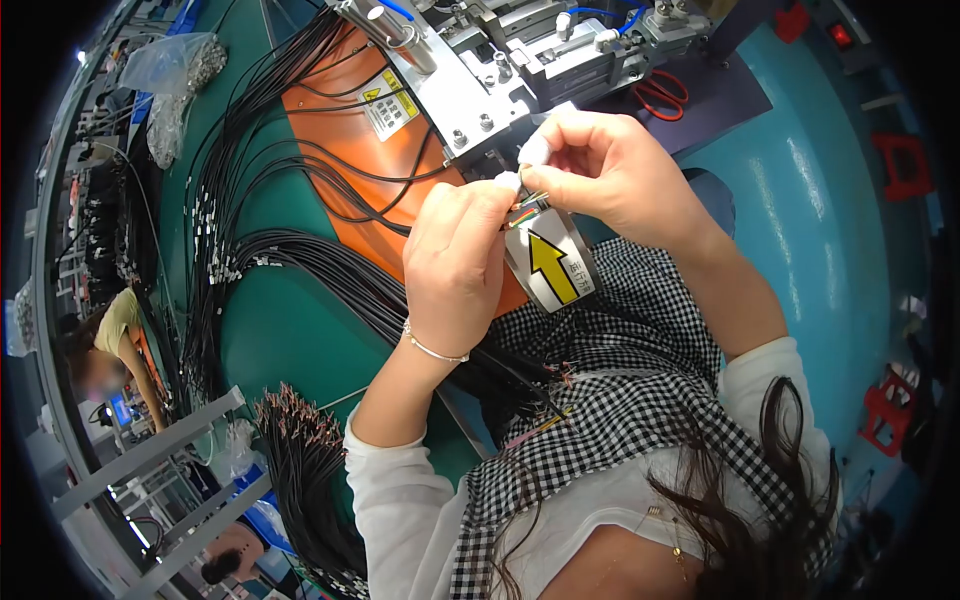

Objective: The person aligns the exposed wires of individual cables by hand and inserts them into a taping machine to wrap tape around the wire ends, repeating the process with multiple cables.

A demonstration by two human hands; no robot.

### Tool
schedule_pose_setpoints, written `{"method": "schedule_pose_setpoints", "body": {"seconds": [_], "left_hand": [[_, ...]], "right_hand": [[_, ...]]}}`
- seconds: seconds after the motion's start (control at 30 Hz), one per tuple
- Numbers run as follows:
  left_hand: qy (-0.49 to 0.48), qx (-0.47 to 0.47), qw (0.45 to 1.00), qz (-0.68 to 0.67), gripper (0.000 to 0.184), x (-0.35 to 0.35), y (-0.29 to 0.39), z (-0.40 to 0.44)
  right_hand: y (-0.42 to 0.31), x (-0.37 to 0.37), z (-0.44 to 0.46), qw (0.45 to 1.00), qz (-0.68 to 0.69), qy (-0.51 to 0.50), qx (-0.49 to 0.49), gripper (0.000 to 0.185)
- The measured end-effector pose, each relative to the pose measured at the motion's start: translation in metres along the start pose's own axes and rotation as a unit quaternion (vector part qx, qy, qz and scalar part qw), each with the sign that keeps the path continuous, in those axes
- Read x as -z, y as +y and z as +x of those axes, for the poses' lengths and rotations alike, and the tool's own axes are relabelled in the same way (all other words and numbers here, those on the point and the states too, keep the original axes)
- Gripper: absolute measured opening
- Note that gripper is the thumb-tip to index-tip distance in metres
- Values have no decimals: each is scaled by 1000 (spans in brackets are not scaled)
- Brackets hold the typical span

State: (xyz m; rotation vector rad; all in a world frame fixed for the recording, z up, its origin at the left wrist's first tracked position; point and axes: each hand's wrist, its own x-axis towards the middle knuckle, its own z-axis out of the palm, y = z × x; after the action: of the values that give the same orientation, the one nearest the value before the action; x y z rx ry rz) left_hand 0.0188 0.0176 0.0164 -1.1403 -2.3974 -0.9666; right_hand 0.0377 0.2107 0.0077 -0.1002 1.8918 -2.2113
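Both my hands meet in front of the metal machine [470, 90], with white coverings on some fingertips. My left hand [458, 240] is closed, its thumb and forefinger pinching thin coloured wires [524, 215]. Close beside it, my right hand [610, 175] is closed too, its fingertips pinched at the upper ends of the same wires. The wire tips are too small to make out. Just below the hands is a white label with a yellow arrow [550, 268]. Black cables [330, 265] run under my left wrist towards the checked apron [600, 400].
An orange plate [350, 190] lies under the machine. More black cables [225, 170] spread over the green table [265, 335], and a bundle with bare ends [300, 430] hangs at its edge. Red scissors [662, 95] lie right of the machine. Another person [122, 335] is at far left.
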Motion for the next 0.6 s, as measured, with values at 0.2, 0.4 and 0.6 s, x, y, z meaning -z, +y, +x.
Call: {"method": "schedule_pose_setpoints", "body": {"seconds": [0.2, 0.4, 0.6], "left_hand": [[1, 150, 982, -113, 17, -2, 3, -2], [30, 264, 884, -385, 9, -1, 1, 1], [30, 249, 909, -333, 10, 2, 5, 1]], "right_hand": [[6, -14, -1, 994, -38, 55, 85, 7], [15, -29, -4, 979, 110, 123, 118, 9], [5, -27, -4, 978, -106, 127, 128, 8]]}}
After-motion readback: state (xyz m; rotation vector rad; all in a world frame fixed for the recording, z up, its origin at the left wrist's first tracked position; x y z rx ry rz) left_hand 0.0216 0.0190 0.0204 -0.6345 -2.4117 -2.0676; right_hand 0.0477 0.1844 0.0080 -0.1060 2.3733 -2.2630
